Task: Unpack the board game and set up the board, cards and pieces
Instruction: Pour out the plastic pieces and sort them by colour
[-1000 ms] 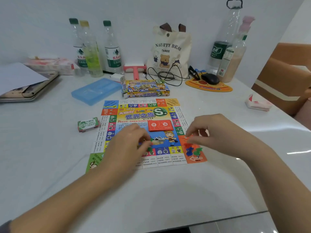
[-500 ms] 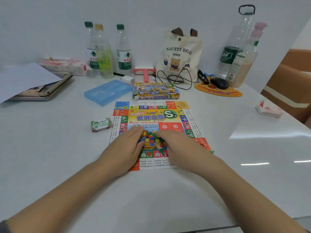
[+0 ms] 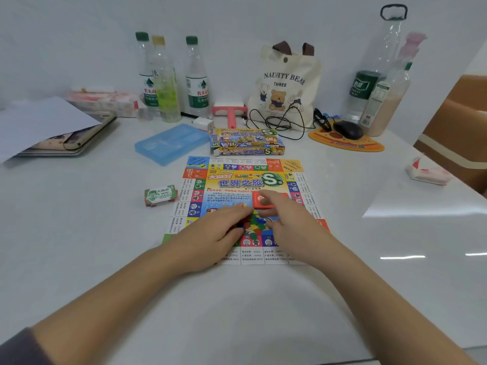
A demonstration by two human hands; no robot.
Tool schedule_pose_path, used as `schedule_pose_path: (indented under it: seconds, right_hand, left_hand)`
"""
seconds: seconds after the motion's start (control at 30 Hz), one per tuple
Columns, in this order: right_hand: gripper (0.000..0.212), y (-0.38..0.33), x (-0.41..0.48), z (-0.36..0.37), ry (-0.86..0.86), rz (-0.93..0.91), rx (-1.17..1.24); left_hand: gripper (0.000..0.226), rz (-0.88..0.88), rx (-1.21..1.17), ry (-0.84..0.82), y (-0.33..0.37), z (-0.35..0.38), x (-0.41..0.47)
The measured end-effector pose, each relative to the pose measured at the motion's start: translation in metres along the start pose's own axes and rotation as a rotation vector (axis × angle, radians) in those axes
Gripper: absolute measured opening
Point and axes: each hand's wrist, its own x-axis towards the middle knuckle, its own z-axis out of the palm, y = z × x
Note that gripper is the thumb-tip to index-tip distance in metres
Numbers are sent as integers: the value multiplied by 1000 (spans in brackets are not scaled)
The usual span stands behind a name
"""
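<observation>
The colourful paper game board [image 3: 245, 180] lies flat on the white table, its box [image 3: 246, 143] just behind it. A green stack of play money [image 3: 160, 195] sits left of the board. A red card stack [image 3: 261, 202] lies on the board's middle. Small coloured pieces [image 3: 257, 222] are heaped between my hands. My left hand [image 3: 213, 235] lies palm down with straight fingers against the heap's left side. My right hand [image 3: 287, 222] rests on the board at the heap's right, its fingers stretched over the red cards.
A blue plastic case [image 3: 171, 143] lies behind the board at left. Bottles [image 3: 168, 77], a tote bag [image 3: 287, 88], cables, a mouse on an orange pad [image 3: 345, 142] and large bottles [image 3: 379, 72] line the wall. Papers and a notebook [image 3: 52, 130] sit far left.
Both hands came together at the board's middle and pushed the scattered pieces into a heap. My right fingers have now stretched forward over the red cards.
</observation>
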Motion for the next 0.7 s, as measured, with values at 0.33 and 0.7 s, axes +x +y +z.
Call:
schedule_pose_path:
  seconds: [0.33, 0.7]
  right_hand:
    - [75, 2, 2, 1, 47, 17, 92]
    - [83, -1, 5, 2, 57, 34, 120]
  left_hand:
    - [46, 6, -41, -33, -7, 3, 4]
    - [46, 30, -134, -39, -7, 4, 4]
